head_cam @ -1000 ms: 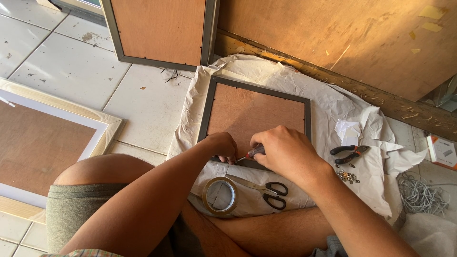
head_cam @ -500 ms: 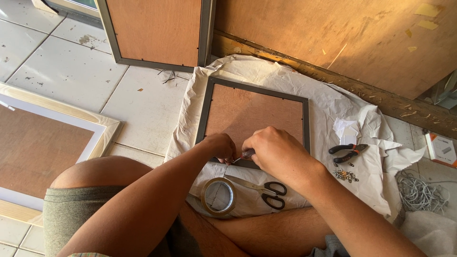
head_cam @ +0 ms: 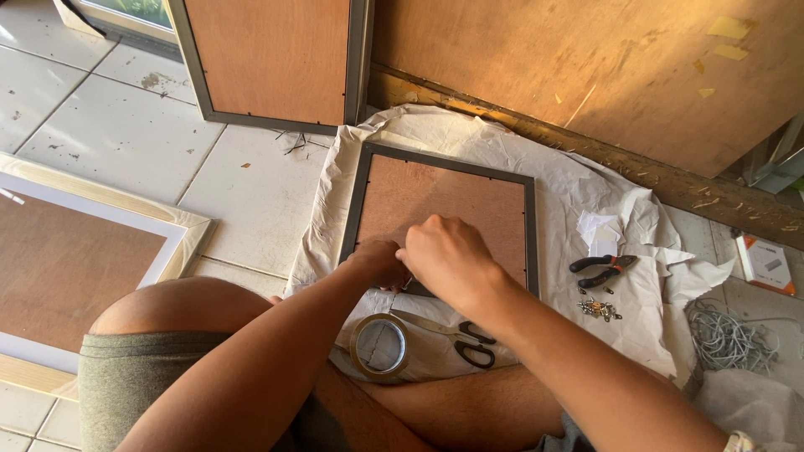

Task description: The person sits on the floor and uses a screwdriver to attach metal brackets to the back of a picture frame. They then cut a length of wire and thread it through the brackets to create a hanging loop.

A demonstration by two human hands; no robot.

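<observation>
A dark grey picture frame (head_cam: 444,197) lies face down on a white cloth (head_cam: 586,201), its brown backing board up. Both my hands meet at its near edge. My left hand (head_cam: 377,261) has its fingers curled down on the frame's edge. My right hand (head_cam: 448,255) is closed beside it, touching it, around a small tool that its fingers almost wholly hide. Only a small metal bit shows between the two hands.
A tape roll (head_cam: 379,346) and black-handled scissors (head_cam: 465,339) lie just in front of my legs. Pliers (head_cam: 603,269), a pile of small hardware (head_cam: 599,310) and a wire bundle (head_cam: 729,339) lie right. A light wooden frame (head_cam: 75,259) lies left; another frame (head_cam: 276,59) leans behind.
My hands have closed together at the frame's near edge. The red tip seen between them a second ago is now covered by my right hand.
</observation>
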